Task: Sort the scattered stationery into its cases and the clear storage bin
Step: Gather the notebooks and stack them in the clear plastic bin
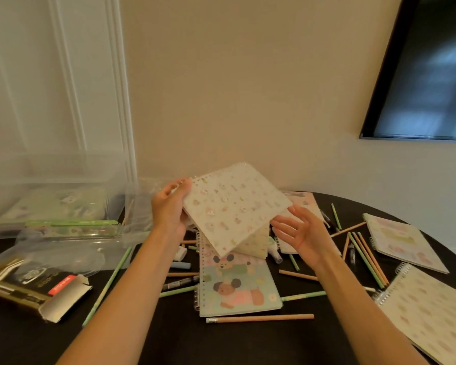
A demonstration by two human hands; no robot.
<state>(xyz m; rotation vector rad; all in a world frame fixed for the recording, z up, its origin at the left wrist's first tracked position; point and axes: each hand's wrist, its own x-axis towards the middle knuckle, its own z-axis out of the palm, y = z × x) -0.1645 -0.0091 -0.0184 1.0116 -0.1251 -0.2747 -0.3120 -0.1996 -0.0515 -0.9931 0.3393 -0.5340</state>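
My left hand (170, 209) grips the left edge of a cream spiral notebook (234, 206) with small pastel prints, lifted and tilted above the table. My right hand (302, 234) hovers open just off its lower right corner, fingers spread, not clearly touching it. Under it lies a blue notebook with bear pictures (238, 283). The clear storage bin (50, 191) stands at the far left with a green notebook inside. A clear pencil case with a green rim (71, 227) lies in front of the bin. Pencils (261, 317) and pens are scattered around.
The dark round table (169, 338) meets the wall behind. More spiral notebooks lie at right (403, 241) and lower right (432, 309). An open cardboard box (32, 291) sits at lower left beside clear plastic bags (140, 206). A dark screen (427, 75) hangs on the wall.
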